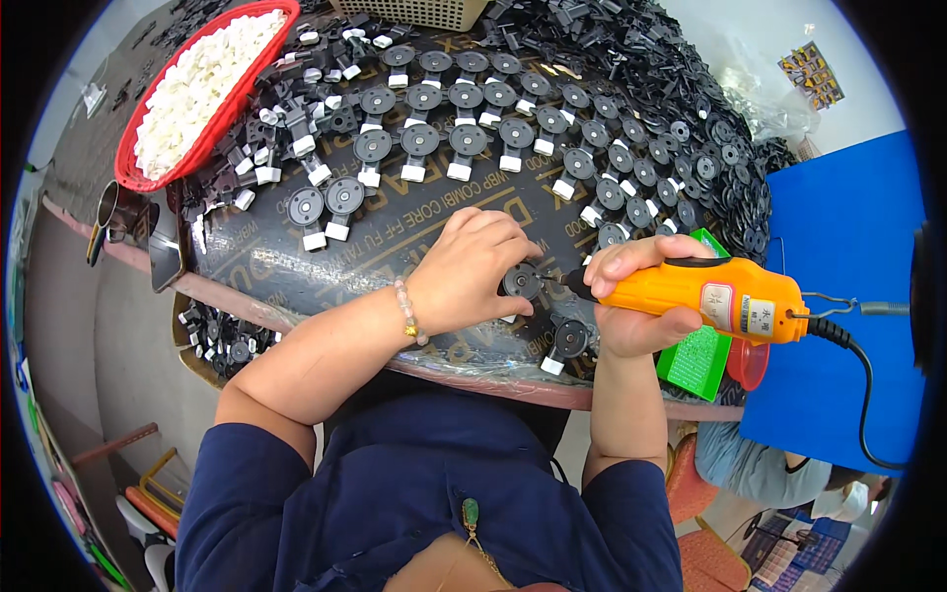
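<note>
Here, at our far left, a red basket (pixel 205 145) heaped with white pieces (pixel 202 94) sits on the table (pixel 296 271), with a mug (pixel 120 209) and then a phone (pixel 168 247) nearer us. Next comes a box (pixel 187 340) of small parts, below the table's edge. Moving right, we see rows of black discs (pixel 420 139) with white ends across the middle, a beige crate (pixel 414 12) behind them.

Our left hand (pixel 469 264) has thumb and fingers bent round a black part (pixel 522 282), closed on its rim; the part lies near the table's front edge, round face up. The dark tip of an orange driver (pixel 750 296) comes up to its right side; we cannot tell whether the bit touches. Just right and nearer us lies a second part (pixel 570 338). Our right hand (pixel 639 331) is wrapped round the driver's body, which lies sideways. Past it we find a green tray (pixel 695 370), partly hidden by the driver, a red bowl (pixel 752 365) beside it, and a blue panel (pixel 838 227).
</note>
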`<state>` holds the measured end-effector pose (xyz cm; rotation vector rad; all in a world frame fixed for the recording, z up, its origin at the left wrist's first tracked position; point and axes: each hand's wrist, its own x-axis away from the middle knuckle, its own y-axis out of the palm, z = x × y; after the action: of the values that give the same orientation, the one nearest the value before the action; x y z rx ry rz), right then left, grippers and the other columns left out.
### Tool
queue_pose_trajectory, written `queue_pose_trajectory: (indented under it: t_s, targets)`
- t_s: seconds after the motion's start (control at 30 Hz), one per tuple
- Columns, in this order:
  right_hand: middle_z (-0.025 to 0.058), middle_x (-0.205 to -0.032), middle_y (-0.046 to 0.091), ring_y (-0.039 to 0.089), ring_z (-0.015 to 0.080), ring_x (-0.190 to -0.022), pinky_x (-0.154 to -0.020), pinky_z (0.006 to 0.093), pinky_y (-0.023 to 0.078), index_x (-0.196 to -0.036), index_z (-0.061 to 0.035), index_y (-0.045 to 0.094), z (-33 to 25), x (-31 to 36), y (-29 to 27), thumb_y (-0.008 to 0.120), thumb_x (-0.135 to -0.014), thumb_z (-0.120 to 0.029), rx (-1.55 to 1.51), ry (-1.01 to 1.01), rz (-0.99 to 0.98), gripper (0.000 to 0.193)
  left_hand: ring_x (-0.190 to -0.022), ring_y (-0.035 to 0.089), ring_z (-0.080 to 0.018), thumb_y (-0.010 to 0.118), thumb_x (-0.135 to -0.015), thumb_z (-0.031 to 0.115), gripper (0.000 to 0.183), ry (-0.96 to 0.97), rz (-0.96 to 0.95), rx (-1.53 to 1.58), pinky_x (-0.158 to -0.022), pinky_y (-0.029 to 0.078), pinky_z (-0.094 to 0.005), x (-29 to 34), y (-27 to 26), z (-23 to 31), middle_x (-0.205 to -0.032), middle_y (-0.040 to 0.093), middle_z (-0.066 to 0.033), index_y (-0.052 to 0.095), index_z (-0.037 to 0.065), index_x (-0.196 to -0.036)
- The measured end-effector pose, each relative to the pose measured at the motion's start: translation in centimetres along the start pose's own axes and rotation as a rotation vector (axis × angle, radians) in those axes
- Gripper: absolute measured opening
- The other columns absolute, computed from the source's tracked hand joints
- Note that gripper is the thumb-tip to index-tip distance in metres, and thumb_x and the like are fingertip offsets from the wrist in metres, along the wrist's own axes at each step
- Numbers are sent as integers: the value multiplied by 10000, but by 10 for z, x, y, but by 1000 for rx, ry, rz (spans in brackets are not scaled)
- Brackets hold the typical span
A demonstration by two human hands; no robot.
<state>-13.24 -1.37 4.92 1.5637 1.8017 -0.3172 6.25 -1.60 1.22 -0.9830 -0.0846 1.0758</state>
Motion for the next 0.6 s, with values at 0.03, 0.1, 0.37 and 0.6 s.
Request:
queue_pose_trajectory:
  t_s: [0.03, 0.1, 0.37, 0.6]
  targets:
    - [102, -780, 614, 560, 159, -545, -511, 303, 500, -1216, -93, 450, 1, 0, 0, 509, -868, -718, 13, 15, -4, 718, -1168, 533, -264, 853, -637, 328, 555, -2, 1, 1, -1050, 335, -424, 0, 0, 0, -1073, 616, -61, 662, 98, -1105]
    - [101, -778, 615, 563, 159, -551, -515, 302, 502, -1225, -93, 450, 2, 1, 1, 518, -867, -713, 25, 31, -9, 718, -1150, 541, -255, 847, -647, 316, 510, -11, -40, -10, -1038, 340, -415, 0, -1, -1, -1070, 619, -62, 680, 95, -1075]
    - [104, -761, 608, 572, 175, -561, -529, 317, 510, -1047, -84, 449, 4, -1, 9, 627, -841, -648, 60, 182, -37, 625, -1046, 570, -237, 822, -673, 323, 416, -1, -4, 4, -986, 373, -382, 0, 4, -2, -957, 629, -46, 713, 81, -994]
    - [112, -746, 622, 575, 181, -551, -545, 318, 510, -1095, -74, 443, -2, -2, 10, 653, -796, -682, 139, 232, -4, 709, -1024, 588, -242, 818, -679, 322, 404, 9, -11, 9, -949, 405, -366, -3, 5, 1, -953, 636, -57, 709, 76, -981]
